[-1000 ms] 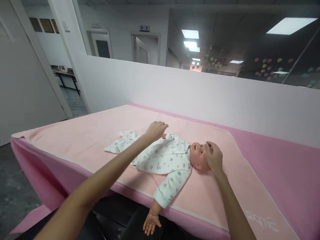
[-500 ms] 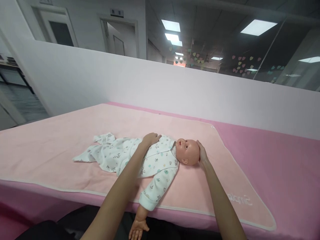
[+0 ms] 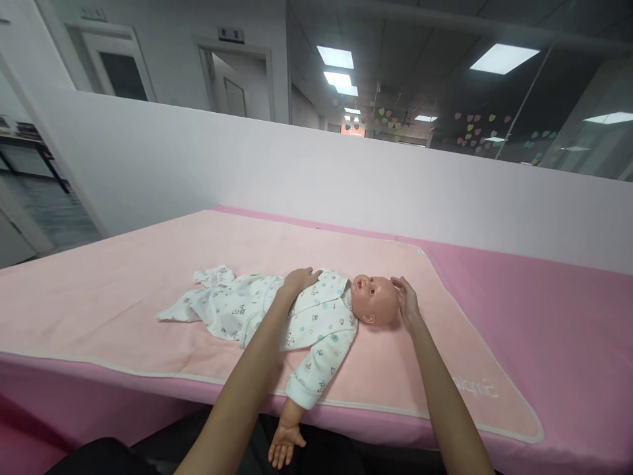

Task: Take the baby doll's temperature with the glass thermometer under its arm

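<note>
left hand [image 3: 298, 282] lies palm-down across the front of the baby doll [image 3: 324, 313], fingers loosely bent, nothing pinched that shows. right hand [image 3: 407, 300] is loosely cupped at the crown of the doll's head [image 3: 376, 301], fingers relaxed, not clenched; cannot tell whether the palm touches. both forearms are bare, reaching in from the bottom edge.

doll is on its back on the worktop, near the front edge, head to the right, legs to the left. eyes and mouth are open. it wears a white jacket and trousers with small green and grey prints; the trouser ends lie flat and spread apart. its near arm angles down past the worktop edge, sleeve cuff at the edge, doll's hand [image 3: 285, 445] hanging over, palm up. far arm mostly hidden.

under the doll, a peach mat [image 3: 148, 254] with pale edging; pale lettering [image 3: 475, 388] at its lower right corner, reads reversed. mat sits on a pink cover [image 3: 539, 323] that drapes over the front. dark clothing [image 3: 111, 458] below the edge.

behind: white partition [image 3: 346, 171], glass above it with heart-shaped stickers [image 3: 469, 135] and bright ceiling lights [image 3: 504, 59]. doorway [image 3: 242, 82] upper left, desk [image 3: 24, 148] at far left.
</note>
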Available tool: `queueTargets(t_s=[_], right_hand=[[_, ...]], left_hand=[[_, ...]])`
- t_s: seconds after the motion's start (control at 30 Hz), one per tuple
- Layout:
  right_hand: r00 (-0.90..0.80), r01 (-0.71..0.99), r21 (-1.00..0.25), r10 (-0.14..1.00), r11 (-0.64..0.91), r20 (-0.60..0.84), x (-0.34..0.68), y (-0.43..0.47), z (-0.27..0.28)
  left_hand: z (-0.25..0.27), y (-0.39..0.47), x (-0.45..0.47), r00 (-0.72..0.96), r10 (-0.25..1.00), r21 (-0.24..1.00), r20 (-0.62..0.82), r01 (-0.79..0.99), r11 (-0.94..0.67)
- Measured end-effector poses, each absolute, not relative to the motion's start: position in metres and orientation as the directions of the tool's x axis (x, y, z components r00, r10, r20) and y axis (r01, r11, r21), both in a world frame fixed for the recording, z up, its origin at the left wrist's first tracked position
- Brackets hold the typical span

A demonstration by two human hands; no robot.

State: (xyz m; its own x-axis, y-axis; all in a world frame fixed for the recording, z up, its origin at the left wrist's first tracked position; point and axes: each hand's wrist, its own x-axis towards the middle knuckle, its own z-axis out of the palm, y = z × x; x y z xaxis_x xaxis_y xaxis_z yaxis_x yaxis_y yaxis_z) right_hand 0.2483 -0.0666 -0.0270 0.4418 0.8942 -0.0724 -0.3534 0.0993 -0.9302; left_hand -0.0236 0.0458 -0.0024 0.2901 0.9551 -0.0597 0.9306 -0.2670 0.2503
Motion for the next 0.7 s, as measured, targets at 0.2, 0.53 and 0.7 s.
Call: queueTargets(t_s=[0.2, 0.53, 0.7], right_hand=[[0.478, -0.369, -0.916, 0.877, 0.156, -0.043, 0.255, -0.063, -0.032], [0.398, -0.362, -0.922, 0.917, 0.135, -0.022, 0.245, -0.07, -0.02], [0.293, -0.395, -0.918, 0.952, 0.042, -0.083, 0.238, -0.074, -0.018]], left_hand=[[-0.003, 0.047, -0.025, 0.285, 0.957, 0.264, -0.062, 0.929, -0.259], [-0.003, 0.046, -0.024, 0.269, 0.961, 0.246, -0.062, 0.937, -0.247], [-0.004, 0.046, -0.024, 0.259, 0.964, 0.256, -0.065, 0.938, -0.235]])
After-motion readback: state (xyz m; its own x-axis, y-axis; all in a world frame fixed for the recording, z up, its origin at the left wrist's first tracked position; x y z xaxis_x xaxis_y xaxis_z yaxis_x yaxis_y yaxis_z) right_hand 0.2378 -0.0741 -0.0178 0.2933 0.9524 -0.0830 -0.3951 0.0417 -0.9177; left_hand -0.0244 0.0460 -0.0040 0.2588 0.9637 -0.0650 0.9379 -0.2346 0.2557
